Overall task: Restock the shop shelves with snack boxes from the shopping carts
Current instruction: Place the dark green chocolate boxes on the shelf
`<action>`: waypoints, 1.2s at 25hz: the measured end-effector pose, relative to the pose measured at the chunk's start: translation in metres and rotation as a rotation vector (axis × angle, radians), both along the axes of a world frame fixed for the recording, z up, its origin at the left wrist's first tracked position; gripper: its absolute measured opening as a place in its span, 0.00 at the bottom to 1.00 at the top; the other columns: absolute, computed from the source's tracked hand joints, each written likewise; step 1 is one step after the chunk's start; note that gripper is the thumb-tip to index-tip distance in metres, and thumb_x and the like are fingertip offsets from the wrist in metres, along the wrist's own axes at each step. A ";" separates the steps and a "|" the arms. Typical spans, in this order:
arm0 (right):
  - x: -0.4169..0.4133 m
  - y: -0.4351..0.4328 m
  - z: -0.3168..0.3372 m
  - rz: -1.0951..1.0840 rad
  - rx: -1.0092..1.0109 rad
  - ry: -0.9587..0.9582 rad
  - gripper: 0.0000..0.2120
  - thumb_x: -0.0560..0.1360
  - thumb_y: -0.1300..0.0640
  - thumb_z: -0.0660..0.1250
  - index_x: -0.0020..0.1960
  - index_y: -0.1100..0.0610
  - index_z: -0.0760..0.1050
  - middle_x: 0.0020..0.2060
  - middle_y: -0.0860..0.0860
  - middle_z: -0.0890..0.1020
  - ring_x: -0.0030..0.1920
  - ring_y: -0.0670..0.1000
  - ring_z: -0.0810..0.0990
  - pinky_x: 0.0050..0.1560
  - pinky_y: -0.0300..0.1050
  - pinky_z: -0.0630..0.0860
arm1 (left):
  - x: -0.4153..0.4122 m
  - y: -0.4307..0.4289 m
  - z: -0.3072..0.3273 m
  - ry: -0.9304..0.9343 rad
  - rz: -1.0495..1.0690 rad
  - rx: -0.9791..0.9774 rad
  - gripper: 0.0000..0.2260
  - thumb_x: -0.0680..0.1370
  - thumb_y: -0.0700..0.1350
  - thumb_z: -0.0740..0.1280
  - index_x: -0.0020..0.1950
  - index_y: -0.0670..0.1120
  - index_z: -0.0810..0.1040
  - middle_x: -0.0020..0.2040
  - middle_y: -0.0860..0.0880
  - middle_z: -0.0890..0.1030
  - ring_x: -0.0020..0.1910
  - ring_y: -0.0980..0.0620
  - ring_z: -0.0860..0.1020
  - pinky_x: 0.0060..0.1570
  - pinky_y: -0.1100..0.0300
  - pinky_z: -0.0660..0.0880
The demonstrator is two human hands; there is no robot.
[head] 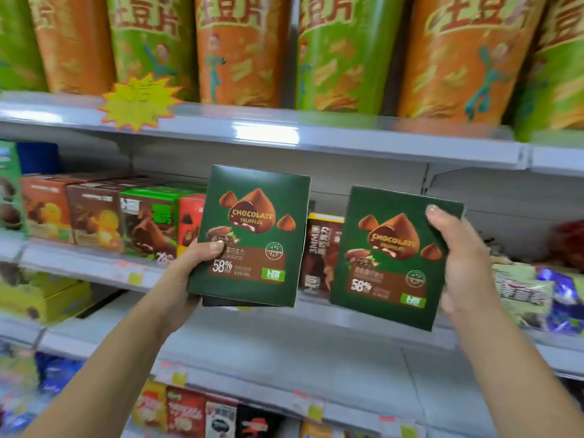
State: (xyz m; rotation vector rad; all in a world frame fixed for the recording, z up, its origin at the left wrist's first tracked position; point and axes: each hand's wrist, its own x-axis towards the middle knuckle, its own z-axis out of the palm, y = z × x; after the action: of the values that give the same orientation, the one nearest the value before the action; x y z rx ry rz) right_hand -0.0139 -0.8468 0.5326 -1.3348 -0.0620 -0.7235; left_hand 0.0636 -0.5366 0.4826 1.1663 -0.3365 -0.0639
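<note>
My left hand (192, 273) grips one green box (252, 235) and my right hand (458, 257) grips the other green box (395, 257), both in the air before the middle shelf (284, 320) front edge, so I should push them in standing up, fronts out, beside the brown box (320, 257).

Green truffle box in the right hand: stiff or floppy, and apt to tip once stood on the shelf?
Probably stiff: the green truffle box keeps flat faces and crisp edges though the right hand grips one side only. Likely light, held by that edge alone. Its depth is hidden, so tipping is uncertain; a high push might topple it.
</note>
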 end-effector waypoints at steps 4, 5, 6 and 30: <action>0.001 -0.074 0.011 -0.016 0.042 -0.030 0.05 0.73 0.52 0.70 0.48 0.50 0.77 0.41 0.52 0.86 0.39 0.52 0.85 0.38 0.50 0.82 | 0.001 -0.031 0.009 -0.028 0.007 -0.031 0.27 0.51 0.52 0.76 0.49 0.49 0.81 0.41 0.48 0.86 0.37 0.50 0.85 0.32 0.53 0.82; 0.006 -0.087 0.009 0.018 0.036 -0.016 0.10 0.70 0.51 0.73 0.49 0.51 0.77 0.42 0.52 0.86 0.40 0.52 0.85 0.37 0.49 0.82 | 0.002 -0.037 0.010 -0.024 0.007 -0.034 0.26 0.52 0.52 0.74 0.48 0.49 0.81 0.40 0.48 0.86 0.36 0.50 0.85 0.31 0.54 0.82; 0.011 -0.098 0.007 0.057 0.020 0.013 0.19 0.64 0.48 0.78 0.50 0.52 0.77 0.44 0.53 0.86 0.42 0.52 0.85 0.37 0.48 0.82 | 0.002 -0.040 0.010 -0.019 0.010 -0.031 0.25 0.53 0.53 0.72 0.48 0.48 0.81 0.40 0.48 0.86 0.36 0.51 0.85 0.31 0.54 0.82; 0.047 -0.128 0.038 0.143 -1.034 0.580 0.29 0.68 0.47 0.74 0.66 0.36 0.67 0.58 0.40 0.74 0.54 0.44 0.78 0.49 0.43 0.76 | -0.004 -0.052 0.010 -0.020 0.023 0.025 0.24 0.52 0.53 0.74 0.47 0.51 0.82 0.41 0.48 0.86 0.37 0.50 0.85 0.36 0.50 0.83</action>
State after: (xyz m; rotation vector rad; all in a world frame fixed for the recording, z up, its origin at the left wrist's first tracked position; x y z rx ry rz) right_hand 0.0333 -0.9752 0.5703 -2.4558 -0.0670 -0.1135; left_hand 0.0593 -0.5883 0.4923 1.1963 -0.3411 -0.0366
